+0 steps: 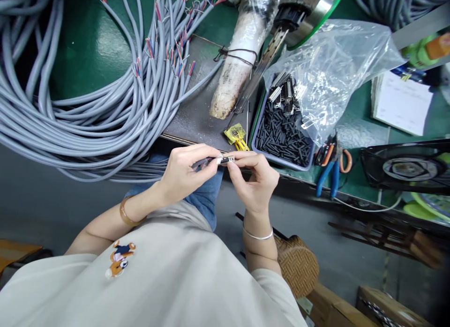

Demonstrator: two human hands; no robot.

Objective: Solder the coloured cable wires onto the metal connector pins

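Observation:
Both hands meet just in front of the bench edge, over my lap. My left hand [184,172] is closed, pinching the end of a grey cable [206,162] whose thin wires run toward the right. My right hand [255,177] is closed on a small metal connector [229,159] held against the cable's end. The fingertips of the two hands nearly touch. A big bundle of grey cables [87,116] with stripped coloured wire ends lies across the green bench to the left.
A blue tray [258,130] of small black tubes and connectors sits right of the hands, under a clear plastic bag [333,69]. Blue and orange pliers [332,165] lie beside it. A white wrapped cylinder [239,64], a yellow tool [237,137], and a fan [404,167] are nearby.

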